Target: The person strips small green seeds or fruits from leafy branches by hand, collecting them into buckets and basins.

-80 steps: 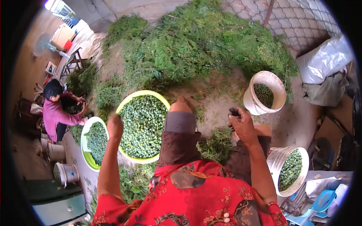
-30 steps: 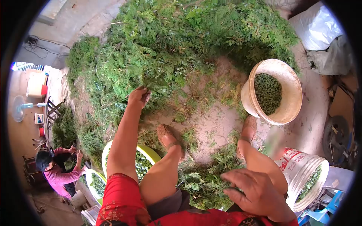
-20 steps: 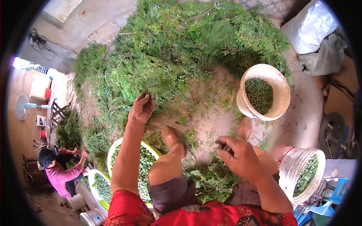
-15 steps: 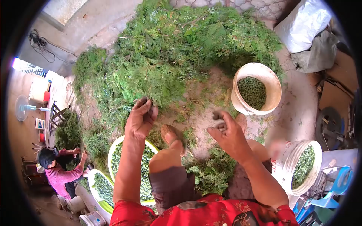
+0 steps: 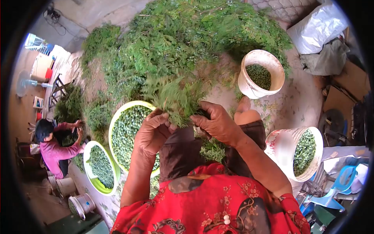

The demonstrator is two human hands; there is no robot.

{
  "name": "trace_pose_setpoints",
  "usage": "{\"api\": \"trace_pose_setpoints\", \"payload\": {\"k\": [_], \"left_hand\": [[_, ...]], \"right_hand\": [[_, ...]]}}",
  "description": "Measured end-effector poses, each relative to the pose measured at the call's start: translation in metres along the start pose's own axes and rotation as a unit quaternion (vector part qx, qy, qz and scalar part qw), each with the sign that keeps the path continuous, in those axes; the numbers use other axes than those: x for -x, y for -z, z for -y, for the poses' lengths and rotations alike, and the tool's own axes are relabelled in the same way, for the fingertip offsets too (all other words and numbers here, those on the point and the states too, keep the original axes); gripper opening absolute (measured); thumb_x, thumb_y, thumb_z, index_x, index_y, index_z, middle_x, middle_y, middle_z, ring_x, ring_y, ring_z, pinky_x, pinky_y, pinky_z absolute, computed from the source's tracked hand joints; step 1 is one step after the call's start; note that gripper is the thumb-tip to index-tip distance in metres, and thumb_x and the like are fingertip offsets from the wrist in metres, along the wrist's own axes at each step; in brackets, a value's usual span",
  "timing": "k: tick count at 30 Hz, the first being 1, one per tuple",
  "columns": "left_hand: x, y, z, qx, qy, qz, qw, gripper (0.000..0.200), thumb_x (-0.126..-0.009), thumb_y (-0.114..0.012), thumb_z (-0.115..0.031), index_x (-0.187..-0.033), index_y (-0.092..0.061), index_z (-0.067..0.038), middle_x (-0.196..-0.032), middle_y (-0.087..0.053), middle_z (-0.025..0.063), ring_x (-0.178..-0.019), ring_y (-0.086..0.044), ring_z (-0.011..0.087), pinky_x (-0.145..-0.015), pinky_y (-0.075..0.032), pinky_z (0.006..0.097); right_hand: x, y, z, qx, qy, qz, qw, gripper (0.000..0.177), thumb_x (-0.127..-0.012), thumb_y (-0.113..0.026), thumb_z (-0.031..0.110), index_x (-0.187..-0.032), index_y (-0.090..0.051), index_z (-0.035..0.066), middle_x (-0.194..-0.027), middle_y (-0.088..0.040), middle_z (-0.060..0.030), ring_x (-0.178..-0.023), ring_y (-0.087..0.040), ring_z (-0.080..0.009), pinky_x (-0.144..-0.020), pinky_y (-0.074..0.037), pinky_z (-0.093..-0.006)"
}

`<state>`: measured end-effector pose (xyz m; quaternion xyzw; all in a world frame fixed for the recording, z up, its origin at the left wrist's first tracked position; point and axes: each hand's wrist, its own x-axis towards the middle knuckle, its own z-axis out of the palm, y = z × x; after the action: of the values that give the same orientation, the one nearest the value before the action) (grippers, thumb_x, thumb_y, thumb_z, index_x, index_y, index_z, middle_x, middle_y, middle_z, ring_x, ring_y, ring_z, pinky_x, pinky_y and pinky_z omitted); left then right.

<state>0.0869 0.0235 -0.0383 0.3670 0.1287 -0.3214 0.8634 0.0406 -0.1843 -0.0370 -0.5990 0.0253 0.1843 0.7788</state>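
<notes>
A feathery green evergreen sprig [image 5: 177,99] is held up in front of my lap, slightly blurred. My left hand [image 5: 152,132] closes its fingers on the sprig's lower left side. On the other side, my right hand [image 5: 219,123] pinches at the lower right edge of the foliage; its fingertips are partly hidden by the leaves. Just left of my left hand stands a yellow-green-rimmed tub [image 5: 113,130] filled with small green berries. Beyond the sprig lies a large heap of evergreen branches [image 5: 167,50].
A white bucket [image 5: 242,78] part-filled with berries stands ahead right. Another berry bucket [image 5: 278,150] is tilted at right, and a smaller green-white tub [image 5: 89,165] stands left. A co-worker [image 5: 58,150] handles branches at far left. A blue plastic chair [image 5: 344,181] is at lower right.
My hands have drawn back toward my body and closer together, bringing the sprig clear of the heap. My right hand now meets the sprig; before, it was apart. The view has tilted downward.
</notes>
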Motion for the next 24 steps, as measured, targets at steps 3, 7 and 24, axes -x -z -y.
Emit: {"api": "trace_pose_setpoints", "payload": {"k": [3,7,24], "left_hand": [[0.023,0.004,0.008,0.009,0.028,0.036,0.999,0.042,-0.072,-0.064,0.001,-0.111,-0.051,-0.005,-0.104,-0.059,0.0081,-0.085,-0.059,0.0194,-0.073,-0.049,0.0317],[0.037,0.015,0.019,-0.018,-0.014,-0.005,1.0,0.038,-0.078,-0.061,-0.001,-0.114,-0.051,-0.005,-0.105,-0.059,0.0081,-0.088,-0.058,0.0168,-0.075,-0.048,0.0289],[0.072,0.019,-0.003,-0.27,-0.139,-0.142,0.942,0.011,-0.082,-0.063,-0.007,-0.092,-0.064,-0.01,-0.082,-0.064,-0.0018,-0.074,-0.06,0.008,-0.063,-0.051,0.021]], "right_hand": [[0.013,-0.017,-0.003,0.139,0.161,-0.018,0.977,0.019,-0.082,-0.052,0.003,-0.099,-0.052,-0.003,-0.073,-0.05,-0.0019,-0.077,-0.04,-0.0063,-0.071,-0.04,-0.0236],[0.022,-0.032,-0.009,0.2,0.228,-0.045,0.952,0.016,-0.082,-0.051,0.002,-0.098,-0.053,-0.001,-0.069,-0.049,0.0004,-0.069,-0.041,-0.0044,-0.062,-0.041,-0.022],[0.056,0.014,-0.013,-0.431,-0.047,-0.054,0.9,0.019,-0.089,-0.05,0.026,-0.081,-0.051,0.009,-0.061,-0.043,0.0,-0.043,-0.036,-0.0083,-0.036,-0.027,-0.0225]]}}
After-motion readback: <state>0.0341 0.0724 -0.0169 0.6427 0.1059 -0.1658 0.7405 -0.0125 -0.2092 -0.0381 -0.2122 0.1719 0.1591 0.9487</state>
